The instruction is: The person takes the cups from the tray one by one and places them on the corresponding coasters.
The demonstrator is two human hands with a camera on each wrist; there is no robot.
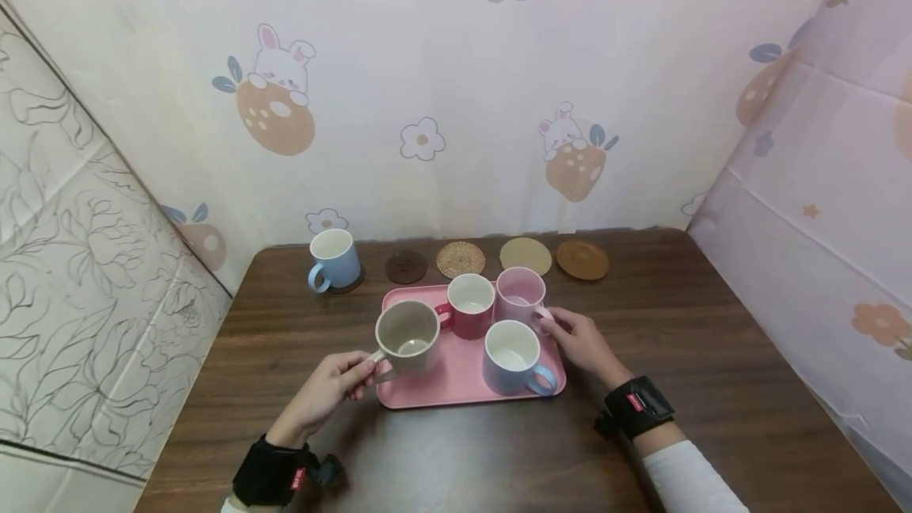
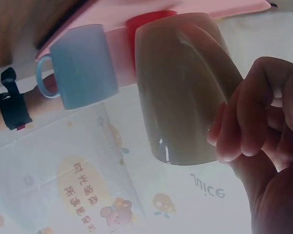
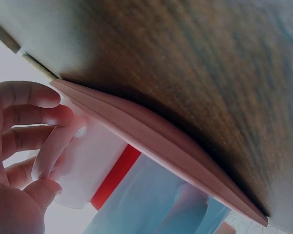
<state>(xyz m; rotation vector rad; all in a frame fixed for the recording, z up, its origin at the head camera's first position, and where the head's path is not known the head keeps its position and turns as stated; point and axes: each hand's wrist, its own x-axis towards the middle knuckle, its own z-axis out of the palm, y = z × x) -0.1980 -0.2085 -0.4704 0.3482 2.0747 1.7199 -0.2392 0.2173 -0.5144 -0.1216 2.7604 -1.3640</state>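
Dark wood counter (image 1: 712, 386); pink tray (image 1: 456, 390) centre. Left hand (image 1: 335, 386) grips beige mug (image 1: 408, 336) raised at tray's 9 o'clock; right hand (image 1: 580, 339) pinches pink mug's (image 1: 520, 295) handle. One blue mug (image 1: 333, 260) on coaster; four coasters bare.

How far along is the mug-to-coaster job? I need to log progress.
One done: the blue mug stands on a coaster at the back. In hand: the left hand grips the beige mug; the right hand holds the pink mug's handle. Left: red mug and lilac mug on the tray; four coasters bare.
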